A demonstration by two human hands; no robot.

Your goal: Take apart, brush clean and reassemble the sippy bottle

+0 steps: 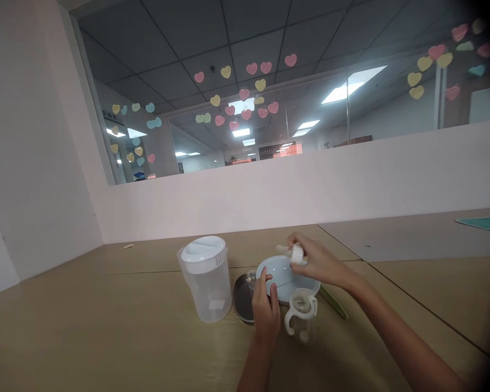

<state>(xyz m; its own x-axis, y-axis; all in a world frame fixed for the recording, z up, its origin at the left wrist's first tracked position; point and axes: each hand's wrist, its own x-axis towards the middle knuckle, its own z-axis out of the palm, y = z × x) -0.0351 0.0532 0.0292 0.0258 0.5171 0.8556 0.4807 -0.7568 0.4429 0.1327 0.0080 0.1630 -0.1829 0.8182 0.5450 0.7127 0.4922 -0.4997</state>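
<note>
My right hand (313,258), fingers closed, grips a white bottle nipple cap (297,253), a screw ring with a pale tip pointing left. It is above a light blue oval bowl (283,280). My left hand (265,313) is beside the bowl, its thumb and fingers apart. Just left of those fingers is a clear rounded cap (251,279); whether they touch it I cannot tell. In front of the bowl stands a clear baby bottle (304,328) with white handles, its top uncovered. Partly behind my left hand lies a dark round dish (242,299).
A translucent pitcher (210,291) with a white lid stands left of the dish. A long green strip-like object (334,302) lies right of the bowl. A teal sheet (488,223) is at the far right. The wall and window rise behind the table (106,332).
</note>
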